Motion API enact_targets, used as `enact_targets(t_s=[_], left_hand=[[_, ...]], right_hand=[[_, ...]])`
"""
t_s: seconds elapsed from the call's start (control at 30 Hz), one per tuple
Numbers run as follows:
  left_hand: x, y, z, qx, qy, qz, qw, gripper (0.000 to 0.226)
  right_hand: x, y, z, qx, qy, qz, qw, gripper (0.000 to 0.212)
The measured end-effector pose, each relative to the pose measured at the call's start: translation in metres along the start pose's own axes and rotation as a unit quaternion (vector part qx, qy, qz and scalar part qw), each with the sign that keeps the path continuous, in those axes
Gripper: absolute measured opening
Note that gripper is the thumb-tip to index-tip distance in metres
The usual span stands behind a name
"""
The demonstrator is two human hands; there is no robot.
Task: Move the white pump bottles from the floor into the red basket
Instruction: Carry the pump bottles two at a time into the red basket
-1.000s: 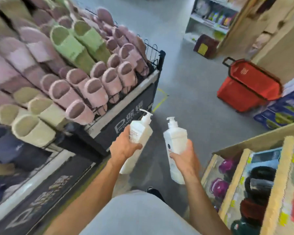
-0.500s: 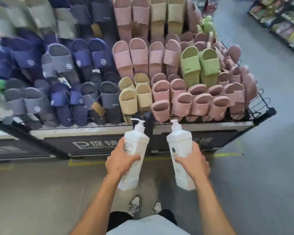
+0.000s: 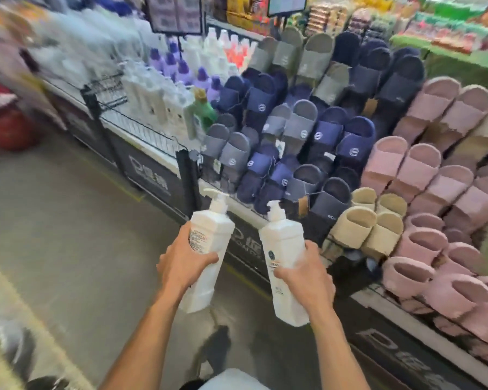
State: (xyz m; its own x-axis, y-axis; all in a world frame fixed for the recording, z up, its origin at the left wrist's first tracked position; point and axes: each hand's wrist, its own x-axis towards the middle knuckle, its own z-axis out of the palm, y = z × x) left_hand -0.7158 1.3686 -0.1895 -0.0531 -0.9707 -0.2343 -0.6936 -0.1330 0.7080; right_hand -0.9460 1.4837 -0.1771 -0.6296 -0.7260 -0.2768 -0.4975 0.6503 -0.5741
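Before the slipper rack (image 3: 350, 153), left hand (image 3: 185, 263) fingers wrap the first bottle (image 3: 210, 235); right hand (image 3: 307, 275) fingers wrap the second bottle (image 3: 283, 246). Both are off the floor; placing them in the red basket remains.

Bright, even light falls from above, soft and without glare. A faint shadow (image 3: 217, 347) darkens the floor (image 3: 68, 249) between the arms. The centre is fairly sharp: the left bottle (image 3: 209, 237) and right bottle (image 3: 282, 243) read clearly. Motion blur smears the left and top-left, where shelf goods (image 3: 76, 52) and a red shape (image 3: 6, 122) dissolve. The wide lens stretches the slippers (image 3: 448, 277) at the right edge.
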Motion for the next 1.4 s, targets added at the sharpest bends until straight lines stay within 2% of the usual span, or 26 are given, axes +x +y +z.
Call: enact_targets(t_s=[0.1,0.37,0.5,0.73,1.0,1.27,1.4], left_hand=[[0.020,-0.024,-0.042,-0.015,0.050,-0.024,0.998,0.087],[0.047,-0.096,-0.127,-0.073,0.159,-0.118,0.977,0.074],[0.054,-0.119,-0.157,-0.068,0.204,-0.166,0.962,0.066],[0.094,-0.134,-0.185,-0.074,0.273,-0.223,0.933,0.066],[0.147,-0.130,-0.209,-0.083,0.306,-0.252,0.914,0.066],[0.180,-0.150,-0.231,-0.095,0.326,-0.293,0.894,0.068],[0.205,-0.162,-0.246,-0.089,0.339,-0.317,0.881,0.080]], right_hand=[[0.009,-0.045,0.029,-0.016,-0.018,-0.052,0.998,0.076],[0.041,-0.165,0.099,-0.049,-0.105,-0.178,0.977,0.081],[0.057,-0.215,0.132,-0.054,-0.138,-0.234,0.961,0.071],[0.100,-0.284,0.182,-0.083,-0.221,-0.278,0.931,0.065],[0.148,-0.367,0.224,-0.136,-0.276,-0.340,0.889,0.079],[0.178,-0.429,0.259,-0.139,-0.302,-0.385,0.861,0.072],[0.187,-0.466,0.279,-0.131,-0.331,-0.380,0.854,0.061]])
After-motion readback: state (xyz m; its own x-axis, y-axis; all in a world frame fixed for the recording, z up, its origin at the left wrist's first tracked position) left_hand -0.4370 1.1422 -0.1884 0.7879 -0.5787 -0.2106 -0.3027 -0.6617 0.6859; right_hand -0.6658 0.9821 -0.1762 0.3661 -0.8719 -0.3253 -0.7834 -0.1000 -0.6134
